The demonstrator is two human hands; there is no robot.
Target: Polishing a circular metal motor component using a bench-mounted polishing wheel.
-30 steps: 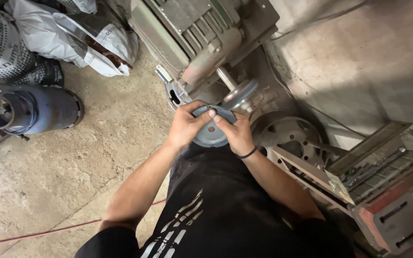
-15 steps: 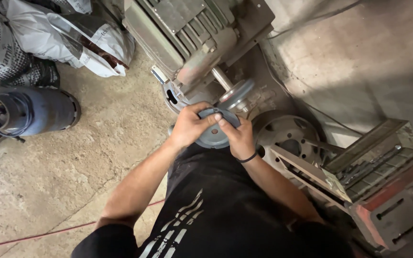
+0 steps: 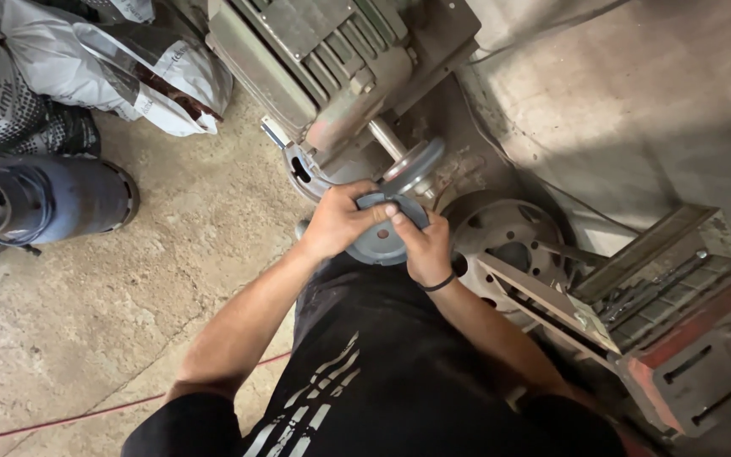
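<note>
Change since earlier: both hands and the disc are seen a little lower and closer to the body than a second ago, with the disc drawn off from the shaft end; the left fingers are now laid further across the disc's face.
Left hand (image 3: 338, 222): closed over the upper left edge of a flat round grey metal disc (image 3: 380, 240); its fingers (image 3: 376, 211) are curled across the top of the disc and grip it.
Right hand (image 3: 424, 249): closed on the right side of the same disc, thumb pressed on the face near the centre hole; a dark band is worn at the wrist.
Disc position: held between both hands above the lap, just below a second round grey wheel (image 3: 414, 166), which is seen edge-on and tilted on a bare steel shaft (image 3: 385, 138).
Motor: a large grimy green-grey electric motor (image 3: 332, 59) with ribbed housing is set on the floor; the shaft is carried out of its end.
Floor: rough stained concrete floor (image 3: 154, 279), crossed by a thin red cable (image 3: 86, 415).
Left surroundings: a blue metal cylinder (image 3: 44, 203) is laid on its side, well apart from the hands; crumpled white plastic sacks (image 3: 103, 63) are piled behind it.
Right surroundings: a dark round steel rim with holes (image 3: 501, 241) is lying just beside the right hand; a red and grey metal machine frame (image 3: 678, 330) is placed further right.
</note>
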